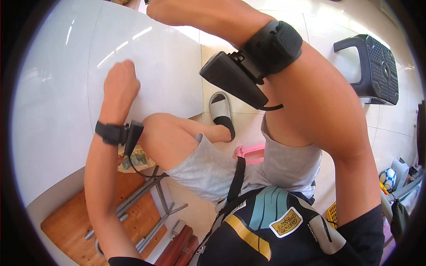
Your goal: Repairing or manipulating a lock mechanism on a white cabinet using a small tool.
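Note:
My left hand [121, 85] is curled into a fist over the white glossy tabletop [62, 106], near its middle; anything inside it is hidden. My right hand [162, 10] reaches to the top edge of the view, above the table's far part, with its fingers curled and partly out of sight; what it holds, if anything, is unclear. A small, partly hidden object lies beyond it at the top. Both wrists carry black straps with dark cabled devices. My bare knees are beside the table's edge, below my hands.
A black plastic stool [377, 71] stands on the tiled floor at right, near a football [387, 178]. A grey slipper is on my foot [222, 113]. A pink stool [248, 150] is under me. Folded wooden, metal-framed furniture [71, 213] lies below the table at left.

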Available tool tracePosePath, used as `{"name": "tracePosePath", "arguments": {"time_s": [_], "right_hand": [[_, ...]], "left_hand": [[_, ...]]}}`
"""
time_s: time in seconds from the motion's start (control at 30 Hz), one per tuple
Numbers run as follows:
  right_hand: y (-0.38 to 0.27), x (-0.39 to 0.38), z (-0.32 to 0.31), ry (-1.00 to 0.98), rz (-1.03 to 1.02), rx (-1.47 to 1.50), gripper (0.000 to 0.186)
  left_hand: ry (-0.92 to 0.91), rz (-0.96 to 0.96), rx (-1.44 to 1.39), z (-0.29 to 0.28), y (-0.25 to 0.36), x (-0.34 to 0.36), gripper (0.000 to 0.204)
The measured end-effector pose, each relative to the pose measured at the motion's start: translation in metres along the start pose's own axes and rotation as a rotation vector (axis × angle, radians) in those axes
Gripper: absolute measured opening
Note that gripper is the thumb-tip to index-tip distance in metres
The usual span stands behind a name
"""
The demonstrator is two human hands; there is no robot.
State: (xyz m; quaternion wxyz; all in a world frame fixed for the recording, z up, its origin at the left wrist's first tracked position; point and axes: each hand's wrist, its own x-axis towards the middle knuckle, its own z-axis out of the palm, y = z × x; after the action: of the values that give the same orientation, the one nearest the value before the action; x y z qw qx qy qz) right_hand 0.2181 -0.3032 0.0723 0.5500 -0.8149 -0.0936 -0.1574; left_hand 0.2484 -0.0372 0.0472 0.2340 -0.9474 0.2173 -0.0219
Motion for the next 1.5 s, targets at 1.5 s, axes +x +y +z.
{"name": "tracePosePath", "arguments": {"time_s": [1.5], "right_hand": [[0.083,0.068,0.11,-0.293,0.315,-0.169,0.024]], "left_hand": [[0.152,-0.752,-1.312,-0.012,0.043,-0.024,0.012]]}}
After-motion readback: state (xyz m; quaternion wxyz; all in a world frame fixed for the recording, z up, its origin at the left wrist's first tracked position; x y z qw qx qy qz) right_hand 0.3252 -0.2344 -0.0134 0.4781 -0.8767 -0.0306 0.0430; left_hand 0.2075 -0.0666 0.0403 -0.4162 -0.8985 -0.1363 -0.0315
